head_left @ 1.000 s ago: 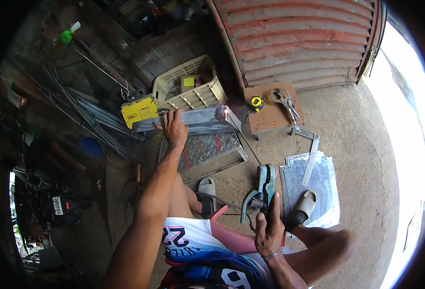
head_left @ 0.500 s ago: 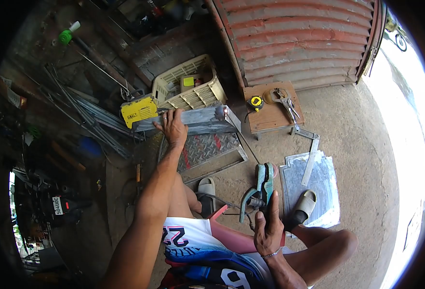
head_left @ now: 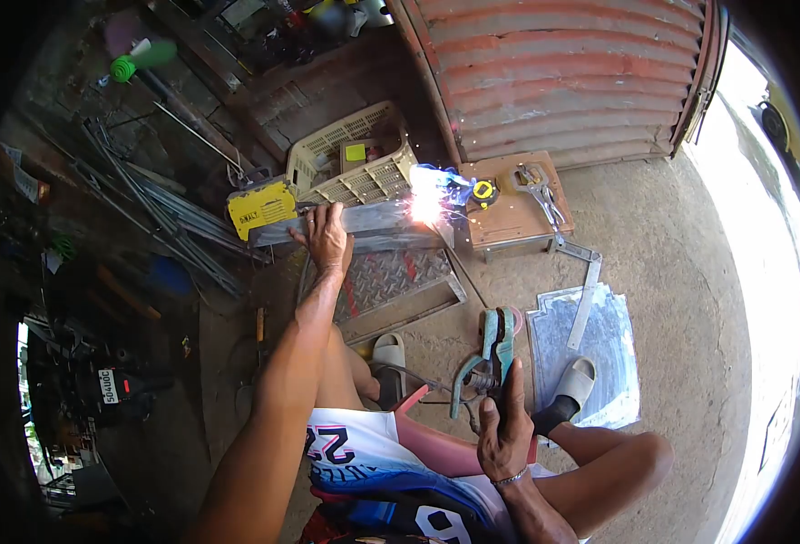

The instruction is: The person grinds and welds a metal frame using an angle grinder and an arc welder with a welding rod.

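My left hand (head_left: 327, 240) lies across a long grey metal beam (head_left: 377, 239), its fingers hooked over the upper edge and the thumb apart. A teal welding electrode holder (head_left: 491, 349) is in my right hand (head_left: 506, 435), the index finger stretched along its handle. From the holder's jaws a thin welding rod (head_left: 465, 274) runs up to the beam's right end. A bright arc (head_left: 427, 209) burns there with sparks and bluish smoke, and its glare hides the joint. Under the beam stands a metal frame with a checker-plate top (head_left: 382, 281).
Behind the beam sit a cream plastic crate (head_left: 364, 189) and a yellow DeWalt-marked tool case (head_left: 262, 210). A small wooden table (head_left: 509, 231) bears a tape measure (head_left: 483, 192) and locking pliers (head_left: 541, 192). A metal square (head_left: 584, 304) lies over a grey sheet (head_left: 554, 326) by my foot.
A bright arc with sparks and smoke now burns at the beam's right end, where only a small glow showed before. Both hands have stayed almost in place.
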{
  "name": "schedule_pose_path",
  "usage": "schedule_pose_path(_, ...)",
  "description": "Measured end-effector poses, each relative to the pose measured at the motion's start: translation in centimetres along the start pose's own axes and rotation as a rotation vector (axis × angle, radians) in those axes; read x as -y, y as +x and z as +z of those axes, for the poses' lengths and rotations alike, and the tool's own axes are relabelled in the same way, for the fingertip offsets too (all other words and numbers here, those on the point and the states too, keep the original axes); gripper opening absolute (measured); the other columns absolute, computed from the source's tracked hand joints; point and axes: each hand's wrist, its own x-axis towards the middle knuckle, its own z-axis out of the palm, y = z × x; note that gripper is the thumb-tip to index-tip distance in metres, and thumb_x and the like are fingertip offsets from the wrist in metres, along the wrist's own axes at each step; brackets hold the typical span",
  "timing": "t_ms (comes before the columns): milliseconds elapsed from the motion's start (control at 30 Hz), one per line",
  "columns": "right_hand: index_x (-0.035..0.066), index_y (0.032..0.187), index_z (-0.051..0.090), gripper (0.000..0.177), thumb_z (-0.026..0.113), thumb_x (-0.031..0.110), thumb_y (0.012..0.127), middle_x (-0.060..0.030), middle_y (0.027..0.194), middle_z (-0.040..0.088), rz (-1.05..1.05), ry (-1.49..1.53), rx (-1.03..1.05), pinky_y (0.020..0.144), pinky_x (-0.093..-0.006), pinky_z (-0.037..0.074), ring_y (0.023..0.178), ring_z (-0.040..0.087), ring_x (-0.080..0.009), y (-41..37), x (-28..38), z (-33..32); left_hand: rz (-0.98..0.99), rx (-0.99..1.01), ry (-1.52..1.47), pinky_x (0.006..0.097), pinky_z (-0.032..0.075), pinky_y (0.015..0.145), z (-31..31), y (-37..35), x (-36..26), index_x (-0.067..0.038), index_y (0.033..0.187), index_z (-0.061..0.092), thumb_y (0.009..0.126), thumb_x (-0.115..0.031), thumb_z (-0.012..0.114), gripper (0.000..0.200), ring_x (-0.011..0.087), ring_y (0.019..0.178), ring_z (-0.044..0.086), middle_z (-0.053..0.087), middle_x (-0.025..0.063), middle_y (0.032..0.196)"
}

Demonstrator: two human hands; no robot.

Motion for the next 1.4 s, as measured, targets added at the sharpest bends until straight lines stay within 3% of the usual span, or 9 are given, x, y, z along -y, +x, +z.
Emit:
schedule_pose_path(67, 0.003, 0.158, 0.027, 0.063, 0.054, 0.016, 0.103, -0.0192, 0.08, 0.062, 0.004, -0.006, 0.008, 0.065, -0.0368, 0.05, 0.067, 0.06, -0.026, 0.0, 0.1, -0.1, 0.002, 0.011, -0.012, 0.0797, 0.019, 0.105, -0.1, 0.0, 0.1, -0.03, 0.118, 0.058, 0.087, -0.021, 0.063, 0.032, 0.0204, 0.128, 0.049, 0.057, -0.0069, 0.118)
schedule_pose_path(200, 0.0, 0.158, 0.025, 0.064, 0.054, 0.015, 0.103, -0.0188, 0.082, 0.062, -0.067, -0.001, 0.025, 0.066, -0.0363, 0.05, 0.069, 0.06, -0.0255, -0.1, -0.9, -0.1, 0.011, -0.096, -0.123, 0.0805, 0.019, 0.104, -1.3, -0.2, -1.0, -0.026, 0.118, 0.058, 0.075, -0.013, 0.075, 0.047, 0.025, 0.13, 0.047, 0.055, -0.0015, 0.121)
schedule_pose_path(233, -0.001, 0.158, 0.024, 0.064, 0.053, 0.013, 0.102, -0.0182, 0.083, 0.063, 0.052, 0.042, 0.025, 0.066, -0.0358, 0.05, 0.069, 0.06, -0.0249, -0.8, -1.1, -0.1, 0.012, 0.068, -0.099, 0.0801, 0.019, 0.105, -3.5, -0.1, -1.7, -0.024, 0.118, 0.058, 0.069, -0.01, 0.08, 0.056, 0.0269, 0.131, 0.045, 0.054, 0.0003, 0.122)
schedule_pose_path(267, -0.001, 0.158, 0.025, 0.064, 0.053, 0.012, 0.102, -0.0177, 0.084, 0.063, 0.033, 0.042, 0.014, 0.067, -0.0349, 0.05, 0.069, 0.06, -0.0243, -0.9, -0.7, -0.2, 0.01, 0.086, -0.084, 0.0791, 0.019, 0.106, -3.3, 0.0, -1.6, -0.023, 0.118, 0.057, 0.067, -0.009, 0.082, 0.058, 0.0271, 0.132, 0.044, 0.053, -0.0008, 0.122)
schedule_pose_path(333, -0.001, 0.158, 0.026, 0.064, 0.054, 0.012, 0.102, -0.018, 0.084, 0.063, 0.101, 0.014, 0.036, 0.067, -0.0345, 0.05, 0.069, 0.059, -0.024, -0.5, 0.1, -0.4, -0.007, 0.086, -0.073, 0.0787, 0.019, 0.107, -3.3, 0.0, -1.7, -0.024, 0.118, 0.057, 0.067, -0.009, 0.082, 0.059, 0.0272, 0.132, 0.044, 0.053, -0.0009, 0.123)
schedule_pose_path(1400, 0.004, 0.159, 0.027, 0.063, 0.054, 0.018, 0.104, -0.0199, 0.078, 0.061, 0.066, -0.02, 0.03, 0.064, -0.0385, 0.049, 0.066, 0.059, -0.0286, 0.2, -0.1, 0.1, -0.004, 0.106, -0.046, 0.0782, 0.018, 0.107, -3.2, 0.1, -1.6, -0.025, 0.119, 0.057, 0.067, -0.009, 0.083, 0.061, 0.027, 0.132, 0.044, 0.052, -0.0007, 0.122)
